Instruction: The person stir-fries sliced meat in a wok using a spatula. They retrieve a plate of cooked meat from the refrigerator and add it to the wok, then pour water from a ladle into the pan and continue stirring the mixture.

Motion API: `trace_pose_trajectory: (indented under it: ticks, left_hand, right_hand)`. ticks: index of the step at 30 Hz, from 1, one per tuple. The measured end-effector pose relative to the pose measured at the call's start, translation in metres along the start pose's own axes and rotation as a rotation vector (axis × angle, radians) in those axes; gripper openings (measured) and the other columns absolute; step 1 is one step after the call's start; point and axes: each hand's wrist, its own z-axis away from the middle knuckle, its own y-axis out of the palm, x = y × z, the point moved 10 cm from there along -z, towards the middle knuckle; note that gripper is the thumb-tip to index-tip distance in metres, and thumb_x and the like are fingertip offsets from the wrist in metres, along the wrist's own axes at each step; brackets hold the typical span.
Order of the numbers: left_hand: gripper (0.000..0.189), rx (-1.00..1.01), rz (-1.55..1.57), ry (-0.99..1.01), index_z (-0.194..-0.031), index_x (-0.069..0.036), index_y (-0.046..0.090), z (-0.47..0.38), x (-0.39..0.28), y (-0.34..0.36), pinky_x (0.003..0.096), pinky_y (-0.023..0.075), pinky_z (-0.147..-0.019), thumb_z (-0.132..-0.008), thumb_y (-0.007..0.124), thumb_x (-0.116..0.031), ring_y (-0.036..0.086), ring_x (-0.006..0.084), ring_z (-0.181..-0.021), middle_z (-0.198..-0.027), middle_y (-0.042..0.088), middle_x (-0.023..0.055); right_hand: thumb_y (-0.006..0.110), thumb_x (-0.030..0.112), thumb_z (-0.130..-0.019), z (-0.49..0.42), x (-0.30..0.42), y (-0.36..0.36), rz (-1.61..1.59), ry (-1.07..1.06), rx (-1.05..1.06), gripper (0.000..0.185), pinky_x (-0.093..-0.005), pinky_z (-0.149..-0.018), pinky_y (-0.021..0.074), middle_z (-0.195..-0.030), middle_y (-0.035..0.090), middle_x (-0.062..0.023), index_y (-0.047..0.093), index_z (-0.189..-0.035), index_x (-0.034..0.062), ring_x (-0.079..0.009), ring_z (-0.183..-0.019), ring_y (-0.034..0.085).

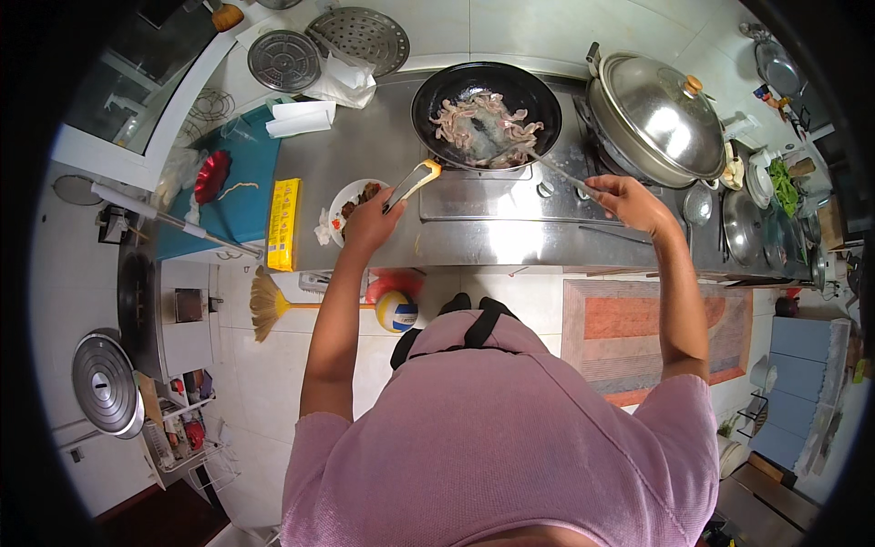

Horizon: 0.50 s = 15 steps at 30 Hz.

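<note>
A black wok (pixel 437 89) stands on the stove, with strips of pale meat (pixel 456 126) in bubbling liquid. My right hand (pixel 632 204) grips the handle of a metal spatula or ladle (pixel 557 168); its head rests among the meat at the wok's near right side. My left hand (pixel 376 217) is shut on a utensil with a yellow edge (pixel 415 183), perhaps tongs, raised at the wok's lower left. Partly under that hand is a white plate (pixel 340 198) holding dark food and red bits.
A large lidded steel pot (pixel 649 123) stands right of the wok. Left lie a yellow packet (pixel 284 224), folded white paper (pixel 301 118) and a perforated steamer plate (pixel 359 37). A ladle (pixel 697 205) and a glass lid (pixel 743 228) are at right. On the floor are a broom (pixel 270 304) and a ball (pixel 396 312).
</note>
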Motion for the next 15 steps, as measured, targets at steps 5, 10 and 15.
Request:
trace_pose_trajectory:
  ticks: [5, 10, 15]
  left_hand:
    - [0.042, -0.018, 0.011, 0.017, -0.114, -0.019, 0.054, -0.003, 0.005, 0.003, 0.0405, 0.0456, -0.076, -0.081, 0.053, -0.044, 0.059, 0.0332, -0.090, -0.095, 0.062, 0.0155]
    - [0.045, 0.009, 0.003, -0.009, -0.115, -0.017, 0.054, -0.003, 0.001, 0.000, 0.0390, 0.0450, -0.079, -0.081, 0.053, -0.045, 0.058, 0.0332, -0.092, -0.097, 0.062, 0.0162]
    - [0.044, -0.005, 0.011, 0.009, -0.114, -0.016, 0.054, -0.003, -0.001, 0.000, 0.0392, 0.0453, -0.078, -0.081, 0.053, -0.044, 0.059, 0.0329, -0.091, -0.095, 0.063, 0.0155]
  right_hand:
    - [0.054, 0.016, -0.082, -0.046, 0.024, 0.047, 0.042, -0.378, -0.097, 0.032, -0.0347, -0.067, 0.0470, -0.086, 0.064, -0.0138, 0.057, -0.112, 0.0055, -0.0251, -0.070, 0.059]
    - [0.052, 0.018, -0.080, -0.084, 0.063, 0.049, 0.471, -0.353, -0.328, 0.030, -0.0444, -0.072, 0.0465, -0.086, 0.061, -0.0200, 0.058, -0.108, 0.0103, -0.0367, -0.081, 0.058]
    - [0.054, 0.017, -0.080, -0.074, 0.029, 0.013, 0.420, -0.305, -0.332, 0.031, -0.0408, -0.076, 0.0467, -0.092, 0.061, -0.0202, 0.057, -0.109, 0.0058, -0.0356, -0.086, 0.058]
